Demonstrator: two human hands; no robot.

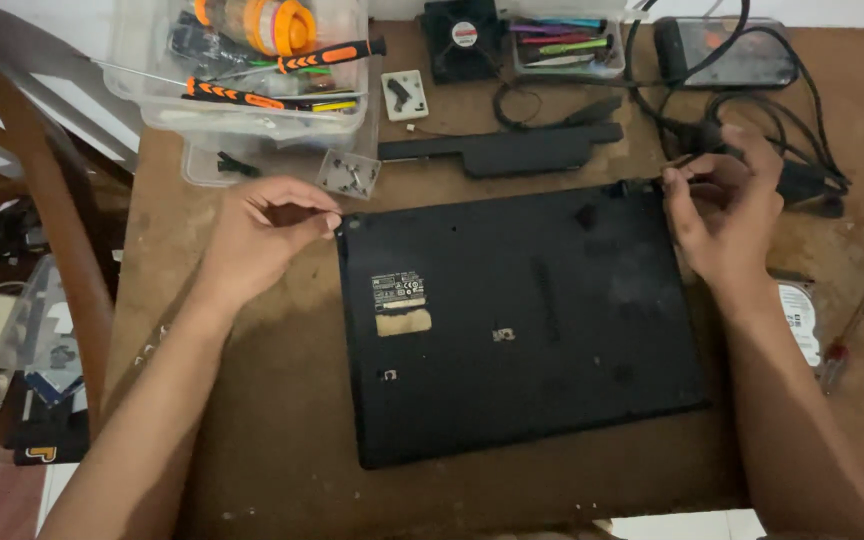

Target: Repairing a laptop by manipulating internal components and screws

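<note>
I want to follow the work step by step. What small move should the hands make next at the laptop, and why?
Probably the right hand should work at the far right corner of the upturned black laptop, since its fingertips pinch there. The left hand steadies the far left corner.

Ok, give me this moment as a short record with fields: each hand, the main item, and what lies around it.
main item: black laptop, underside up on the brown table
left hand: fingers pinched together at the laptop's far left corner
right hand: at the far right corner, fingertips pinched, what they hold is too small to tell
behind laptop: long black battery, small fan, tangled black cables
far left: clear tray with orange-handled screwdrivers
</note>
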